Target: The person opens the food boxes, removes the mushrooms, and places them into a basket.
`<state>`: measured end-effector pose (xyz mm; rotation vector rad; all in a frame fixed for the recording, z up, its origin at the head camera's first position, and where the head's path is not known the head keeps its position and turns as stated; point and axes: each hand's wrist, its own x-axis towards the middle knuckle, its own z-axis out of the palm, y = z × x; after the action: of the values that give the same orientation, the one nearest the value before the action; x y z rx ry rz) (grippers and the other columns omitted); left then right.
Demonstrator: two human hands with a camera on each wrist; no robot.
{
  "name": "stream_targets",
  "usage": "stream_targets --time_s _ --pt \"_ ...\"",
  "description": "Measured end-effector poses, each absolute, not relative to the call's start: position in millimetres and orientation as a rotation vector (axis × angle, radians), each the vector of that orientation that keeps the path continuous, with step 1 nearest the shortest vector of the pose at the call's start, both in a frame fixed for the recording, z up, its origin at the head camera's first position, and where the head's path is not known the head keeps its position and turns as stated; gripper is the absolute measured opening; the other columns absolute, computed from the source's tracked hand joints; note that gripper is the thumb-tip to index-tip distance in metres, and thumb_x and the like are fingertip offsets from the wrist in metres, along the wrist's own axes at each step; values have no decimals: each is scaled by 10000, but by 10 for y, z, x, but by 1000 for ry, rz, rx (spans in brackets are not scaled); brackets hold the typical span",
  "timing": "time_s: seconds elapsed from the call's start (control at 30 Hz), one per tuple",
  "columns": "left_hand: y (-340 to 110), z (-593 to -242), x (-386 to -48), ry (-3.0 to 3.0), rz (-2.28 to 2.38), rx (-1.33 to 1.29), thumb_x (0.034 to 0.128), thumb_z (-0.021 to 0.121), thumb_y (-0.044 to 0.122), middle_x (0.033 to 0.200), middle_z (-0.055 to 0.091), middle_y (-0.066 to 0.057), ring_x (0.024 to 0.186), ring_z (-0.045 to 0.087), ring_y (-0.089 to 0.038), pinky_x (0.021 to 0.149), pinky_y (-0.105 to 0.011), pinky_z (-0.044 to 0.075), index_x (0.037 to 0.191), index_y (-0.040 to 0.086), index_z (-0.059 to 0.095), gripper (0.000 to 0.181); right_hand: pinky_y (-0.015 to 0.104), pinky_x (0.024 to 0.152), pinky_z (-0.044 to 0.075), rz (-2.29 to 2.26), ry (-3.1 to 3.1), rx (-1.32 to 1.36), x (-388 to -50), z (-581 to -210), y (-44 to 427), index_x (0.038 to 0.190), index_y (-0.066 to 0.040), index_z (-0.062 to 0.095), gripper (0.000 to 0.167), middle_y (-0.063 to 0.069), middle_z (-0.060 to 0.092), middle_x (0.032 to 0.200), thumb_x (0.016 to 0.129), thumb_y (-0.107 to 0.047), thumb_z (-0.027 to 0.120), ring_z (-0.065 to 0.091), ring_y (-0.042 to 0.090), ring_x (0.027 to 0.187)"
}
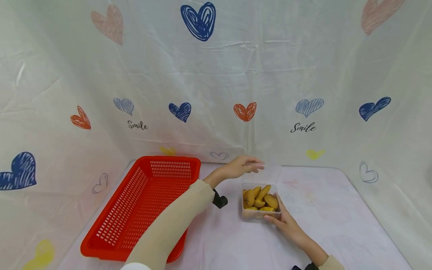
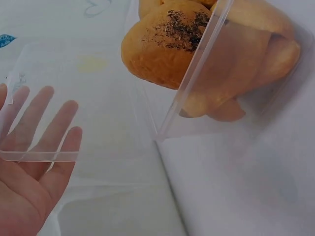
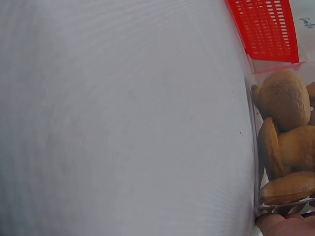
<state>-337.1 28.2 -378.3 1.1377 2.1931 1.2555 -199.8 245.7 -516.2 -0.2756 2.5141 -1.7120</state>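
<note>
A clear plastic box [image 1: 249, 216] stands on the table, filled with yellow-brown rounded and elongated pieces [image 1: 260, 195]; their exact kind is unclear. In the left wrist view, one rounded piece [image 2: 162, 44] bears dark specks. The box's transparent lid [image 2: 103, 93] is raised at the far side. My left hand [image 1: 241, 167] is at the raised lid, fingers extended and seen through it in the left wrist view; whether they touch it is unclear. My right hand [image 1: 287, 223] grips the box's near right corner, thumb in front and fingers along the right side.
A large red perforated basket [image 1: 155, 191] sits on the left of the table, partly hidden behind my left sleeve [image 1: 175, 221]. A white sheet [image 1: 314, 217] covers the table. Behind it hangs a heart-printed curtain [image 1: 216, 82], which also runs along both sides.
</note>
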Motion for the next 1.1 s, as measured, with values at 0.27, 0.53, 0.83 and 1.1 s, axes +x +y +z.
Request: stream_targets --time_s 0.27,0.53,0.83,1.1 --pt "249 -3923 -3485 2126 1530 958 1090 430 218 1350 601 -174 1199 607 -318 1015 -412 486 1404 -18 521 403 205 752 461 -1744 2478 -213 -1982 -5155 2442 1597 -76 -47 973 235 -20 1640 962 -190 682 480 291 1148" --pt "256 -4074 -3556 2056 1742 637 1094 385 284 1343 617 -106 1182 621 -291 950 -497 521 1445 40 493 441 240 705 450 -1721 2462 -188 -1975 -5147 2437 1598 -109 -77 973 218 -40 1644 977 -220 664 488 194 965" --pt "266 -4193 -3542 1987 1885 389 1095 355 329 1279 652 -154 1073 673 -329 815 -531 573 1429 117 499 421 195 857 465 -1704 2505 -233 -1961 -5168 2437 1595 -78 -65 958 226 -28 1641 984 -253 652 377 366 1318" --pt "310 -4298 -3492 1989 1919 225 1105 358 173 1255 641 -230 1065 655 -431 798 -570 564 1565 178 343 460 231 782 476 -1692 2480 -192 -1972 -5135 2443 1594 -105 -89 969 214 -36 1645 987 -253 650 515 255 1113"
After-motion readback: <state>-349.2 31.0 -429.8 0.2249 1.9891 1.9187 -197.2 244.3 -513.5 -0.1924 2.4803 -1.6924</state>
